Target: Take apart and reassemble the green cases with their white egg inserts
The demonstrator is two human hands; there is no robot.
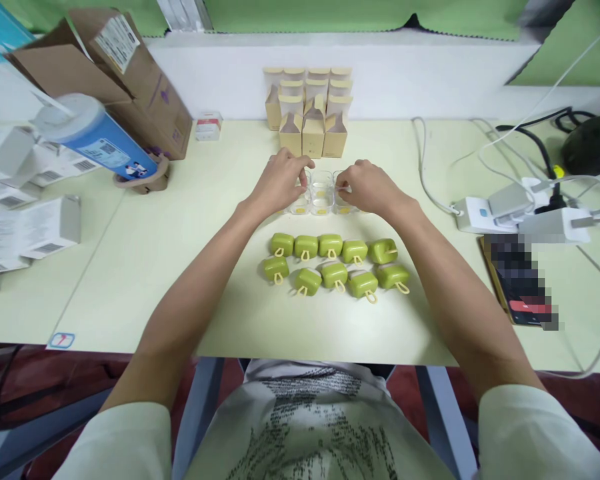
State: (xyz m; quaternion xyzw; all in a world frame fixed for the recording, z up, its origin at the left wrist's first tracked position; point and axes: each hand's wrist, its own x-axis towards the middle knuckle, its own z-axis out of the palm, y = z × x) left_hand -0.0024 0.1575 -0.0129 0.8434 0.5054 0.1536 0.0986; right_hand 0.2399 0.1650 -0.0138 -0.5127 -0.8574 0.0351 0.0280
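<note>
1. Two bare hands worked at the far middle of the worktop (120, 280), both at a cluster of clear containers (322, 184) with yellow patches low down in them.
2. One of them, the left hand (284, 179), was over the left part of the cluster, its fingers bent; whether they grasped a container, I could not tell.
3. Opposite it, the right hand (369, 187) was at the right end of the cluster, fingers curled down by a container's rim; I could not tell whether these were closed on it either.
4. Ten green cases (334, 273) lay on the near side of the clear containers, in two rows of five, with pale loops (403, 288) mostly on their near sides.
5. Several small tan cartons (313, 139) stood grouped just beyond the clear containers, the near ones with their tops open.
6. To the far left were a small white-and-red box (209, 127), a large cardboard box (153, 100) and a blue canister (113, 150), its foot in a brown holder (156, 181); white boxes (50, 223) were heaped farther left.
7. On the right were a white power strip (481, 215) with cables (425, 173) and, nearer, a phone (513, 273) with its screen partly pixelated.
</note>
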